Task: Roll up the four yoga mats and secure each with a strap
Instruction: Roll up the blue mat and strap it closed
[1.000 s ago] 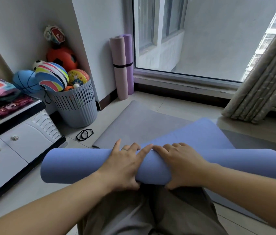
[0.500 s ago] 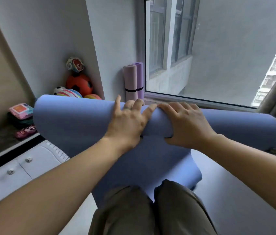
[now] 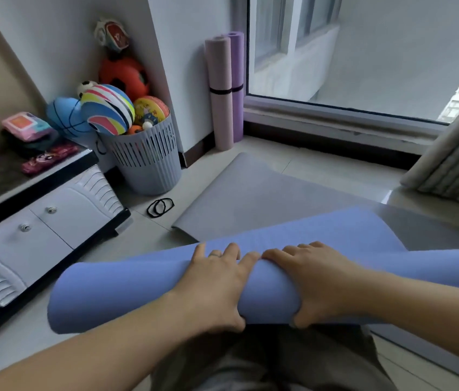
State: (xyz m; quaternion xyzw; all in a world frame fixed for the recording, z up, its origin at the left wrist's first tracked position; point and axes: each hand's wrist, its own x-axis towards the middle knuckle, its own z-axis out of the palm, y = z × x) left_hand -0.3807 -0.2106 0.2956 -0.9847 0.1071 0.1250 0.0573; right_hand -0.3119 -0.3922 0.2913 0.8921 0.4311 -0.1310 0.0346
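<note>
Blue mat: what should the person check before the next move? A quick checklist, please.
1. The blue mat fully rolled: not ok, a flat tail lies beyond the roll.
2. Grip: ok, the left hand and right hand both wrap the roll's middle.
3. Roll ends even: cannot tell, the right end is out of view.
4. The straps at hand: ok, they lie on the floor by the basket.
5. The grey mat rolled: not ok, it lies flat.
</note>
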